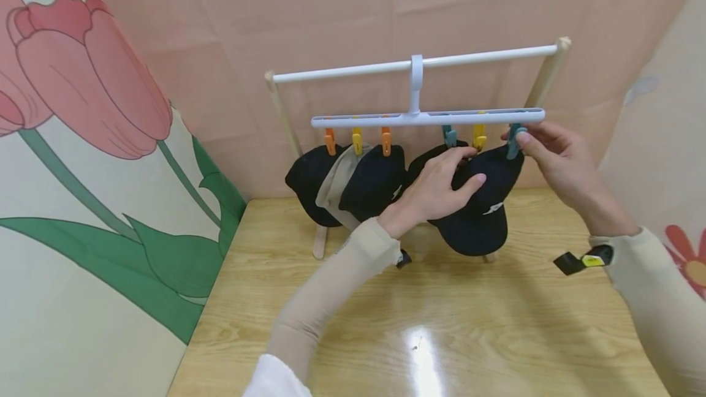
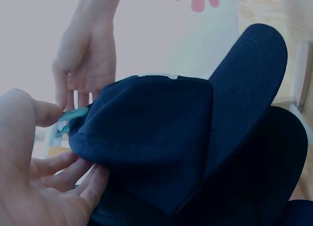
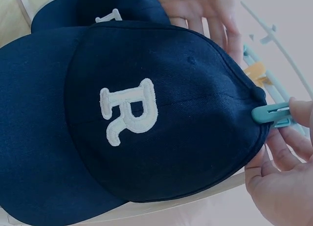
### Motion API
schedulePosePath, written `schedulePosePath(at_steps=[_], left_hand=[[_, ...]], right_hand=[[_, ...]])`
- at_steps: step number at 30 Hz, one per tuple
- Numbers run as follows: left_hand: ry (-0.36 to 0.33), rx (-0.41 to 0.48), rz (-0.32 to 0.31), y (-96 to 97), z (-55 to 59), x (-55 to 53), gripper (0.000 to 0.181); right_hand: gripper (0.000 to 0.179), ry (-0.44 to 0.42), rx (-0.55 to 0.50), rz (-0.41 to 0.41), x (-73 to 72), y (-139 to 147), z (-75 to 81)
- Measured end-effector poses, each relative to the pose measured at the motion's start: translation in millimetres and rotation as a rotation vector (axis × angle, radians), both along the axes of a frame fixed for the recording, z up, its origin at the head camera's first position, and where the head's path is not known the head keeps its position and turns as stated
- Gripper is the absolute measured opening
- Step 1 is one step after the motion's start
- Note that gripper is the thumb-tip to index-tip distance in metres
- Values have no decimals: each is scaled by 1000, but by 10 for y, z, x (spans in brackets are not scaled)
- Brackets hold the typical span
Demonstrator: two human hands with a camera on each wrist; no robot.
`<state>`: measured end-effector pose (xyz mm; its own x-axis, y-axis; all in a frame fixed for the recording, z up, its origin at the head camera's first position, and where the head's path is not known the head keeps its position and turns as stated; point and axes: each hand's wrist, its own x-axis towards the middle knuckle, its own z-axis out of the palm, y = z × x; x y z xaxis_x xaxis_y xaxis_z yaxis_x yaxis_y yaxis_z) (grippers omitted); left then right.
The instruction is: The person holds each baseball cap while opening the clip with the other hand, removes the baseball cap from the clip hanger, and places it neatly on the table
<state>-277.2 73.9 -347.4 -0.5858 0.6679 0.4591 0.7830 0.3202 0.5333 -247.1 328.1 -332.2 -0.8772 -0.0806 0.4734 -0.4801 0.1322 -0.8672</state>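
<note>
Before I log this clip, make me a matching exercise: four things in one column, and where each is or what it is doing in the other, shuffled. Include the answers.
Things
1. Right hand
2. Hanger
3. Beige cap
4. Left hand

Place or state
A. Hooked over the white bar
B. Resting against a dark cap with a white letter R
C. Pinching a blue-green clip
D. Between two dark caps, near a yellow clip

Right pairs: 1-C, 2-A, 3-D, 4-B
</note>
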Motion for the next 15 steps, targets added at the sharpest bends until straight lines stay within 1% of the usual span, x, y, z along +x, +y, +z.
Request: schedulePosePath(at_steps=[7,15], left_hand=[[-8,16,0,34,-18,-31,52],[-20,-8,5,80,-17,-53,44]], right_hand=[[31,16,-65,16,-21,-30,-9],[30,31,-77,21,-23,-17,-31]])
